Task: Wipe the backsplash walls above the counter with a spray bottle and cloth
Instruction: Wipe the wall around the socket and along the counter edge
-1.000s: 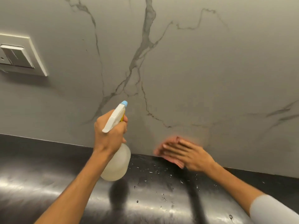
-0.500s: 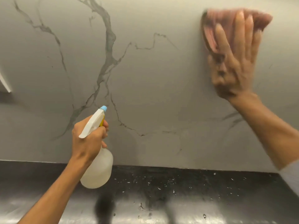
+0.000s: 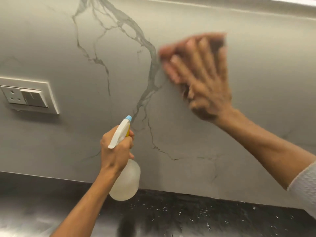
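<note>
My left hand (image 3: 116, 151) grips a translucent spray bottle (image 3: 127, 182) with a white trigger head and blue nozzle, held upright in front of the grey veined backsplash (image 3: 51, 40), nozzle toward the wall. My right hand (image 3: 203, 82) lies flat on the upper wall, fingers spread, pressing a pinkish cloth (image 3: 217, 41) against it. The hand and cloth are motion-blurred, and most of the cloth is hidden under the fingers.
A white socket and switch plate (image 3: 29, 94) is mounted on the wall at the left. The glossy black counter (image 3: 188, 218) runs along the bottom, dotted with water droplets. A pale ledge (image 3: 256, 4) crosses above the backsplash.
My right hand with the cloth went from the wall's base up high, then slid left toward the thick vein. The view panned, bringing the socket plate back in. The left hand kept the bottle steady.
</note>
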Tool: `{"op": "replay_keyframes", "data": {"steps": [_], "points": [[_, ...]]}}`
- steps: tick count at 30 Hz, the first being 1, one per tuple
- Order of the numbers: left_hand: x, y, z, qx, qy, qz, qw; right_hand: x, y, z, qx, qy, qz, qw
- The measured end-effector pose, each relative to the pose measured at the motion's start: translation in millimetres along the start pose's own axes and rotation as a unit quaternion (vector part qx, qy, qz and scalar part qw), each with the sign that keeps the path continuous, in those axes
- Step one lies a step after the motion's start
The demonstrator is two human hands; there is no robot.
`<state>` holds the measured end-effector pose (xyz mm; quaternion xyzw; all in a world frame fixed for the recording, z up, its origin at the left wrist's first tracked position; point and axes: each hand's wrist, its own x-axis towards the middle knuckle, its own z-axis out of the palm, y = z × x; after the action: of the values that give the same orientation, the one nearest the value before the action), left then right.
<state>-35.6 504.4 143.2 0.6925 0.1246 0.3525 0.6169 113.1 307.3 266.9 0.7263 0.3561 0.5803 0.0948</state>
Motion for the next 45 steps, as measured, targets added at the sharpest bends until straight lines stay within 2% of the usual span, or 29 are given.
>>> {"op": "replay_keyframes", "data": {"steps": [2, 3, 5, 7, 9, 11, 12, 13, 14, 16, 17, 18, 20, 22, 24, 26, 27, 29, 32, 34, 35, 37, 40, 42, 44, 45], "points": [[5.0, 0.2, -6.7, 0.0, 0.003, -0.002, 1.0, -15.0, -12.1, -3.9, 0.009, -0.08, -0.179, 0.981], [7.5, 0.6, -9.8, -0.001, 0.002, 0.001, 1.0, -13.8, -8.1, -7.1, 0.007, -0.095, -0.236, 0.967], [14.9, 2.8, -20.2, -0.004, -0.001, 0.012, 1.0, 10.0, 2.4, -6.4, 0.021, -0.062, -0.269, 0.961], [24.2, 7.5, -33.2, -0.005, 0.001, 0.02, 1.0, 49.4, 12.1, -2.1, 0.011, -0.004, -0.206, 0.979], [33.4, 12.9, -46.2, -0.003, 0.004, 0.026, 1.0, 85.7, 4.5, -2.1, -0.015, 0.053, -0.092, 0.994], [41.8, 17.3, -61.7, 0.002, 0.011, 0.03, 0.999, 99.7, -32.6, 0.3, -0.008, 0.083, 0.016, 0.996], [45.3, 19.5, -69.7, 0.005, 0.013, 0.033, 0.999, 95.1, -55.8, 4.1, 0.005, 0.079, 0.031, 0.996], [48.0, 21.1, -76.6, 0.005, 0.015, 0.035, 0.999, 83.8, -77.3, 8.3, 0.015, 0.065, 0.0, 0.998], [50.7, 22.1, -85.3, 0.006, 0.016, 0.036, 0.999, 70.3, -95.6, 12.8, 0.02, 0.038, -0.071, 0.997], [53.7, 21.9, -102.6, 0.01, 0.013, 0.034, 0.999, 50.4, -110.9, 14.0, 0.03, -0.028, -0.243, 0.969], [54.7, 21.0, -110.8, 0.013, 0.007, 0.033, 0.999, 53.1, -106.5, 12.8, 0.037, -0.044, -0.306, 0.95], [55.4, 19.5, -117.1, 0.015, 0.001, 0.032, 0.999, 64.5, -99.3, 12.8, 0.041, -0.042, -0.332, 0.941], [56.4, 14.5, -128.5, 0.022, -0.005, 0.023, 0.999, 105.8, -90.2, 15.7, 0.038, -0.011, -0.287, 0.957], [55.2, 6.4, -136.3, 0.025, -0.009, 0.006, 1.0, 150.6, -90.2, 15.6, 0.027, 0.054, -0.179, 0.982], [55.0, -4.9, -142.8, 0.015, -0.012, -0.008, 1.0, 173.2, -113.4, 15.0, 0.025, 0.111, -0.062, 0.992], [54.9, -15.7, -150.6, 0.011, -0.013, -0.018, 1.0, 158.3, -152.2, 25.3, 0.045, 0.124, -0.025, 0.991], [54.5, -20.5, -154.7, 0.007, -0.01, -0.023, 1.0, 138.6, -172.5, 32.9, 0.06, 0.109, -0.051, 0.991], [53.5, -28.5, -162.6, 0.002, 0.0, -0.031, 1.0, 81.6, -211.2, 43.8, 0.058, 0.032, -0.153, 0.986], [50.5, -36.0, -178.4, 0.013, 0.002, -0.026, 1.0, 7.9, -246.0, 45.2, 0.019, -0.092, -0.334, 0.938], [50.6, -39.2, -189.7, 0.024, -0.007, -0.023, 0.999, 5.7, -243.1, 42.8, 0.013, -0.12, -0.399, 0.909], [49.8, -40.4, -194.9, 0.025, -0.01, -0.028, 0.999, 17.1, -236.3, 42.7, 0.02, -0.113, -0.405, 0.907], [49.6, -42.3, -202.5, 0.022, -0.014, -0.031, 0.999, 58.3, -213.1, 40.1, 0.049, -0.072, -0.339, 0.937], [49.1, -45.5, -208.4, 0.024, -0.013, -0.033, 0.999, 128.9, -173.9, 38.3, 0.039, 0.051, -0.116, 0.991], [49.0, -48.9, -212.9, 0.024, -0.006, -0.039, 0.999, 146.3, -175.5, 36.7, 0.008, 0.112, 0.008, 0.994], [50.2, -52.5, -218.2, 0.025, 0.002, -0.043, 0.999, 131.9, -204.1, 42.6, 0.032, 0.144, 0.055, 0.988], [50.6, -54.5, -220.3, 0.028, 0.002, -0.043, 0.999, 113.9, -225.0, 47.1, 0.058, 0.135, 0.056, 0.988]]}}
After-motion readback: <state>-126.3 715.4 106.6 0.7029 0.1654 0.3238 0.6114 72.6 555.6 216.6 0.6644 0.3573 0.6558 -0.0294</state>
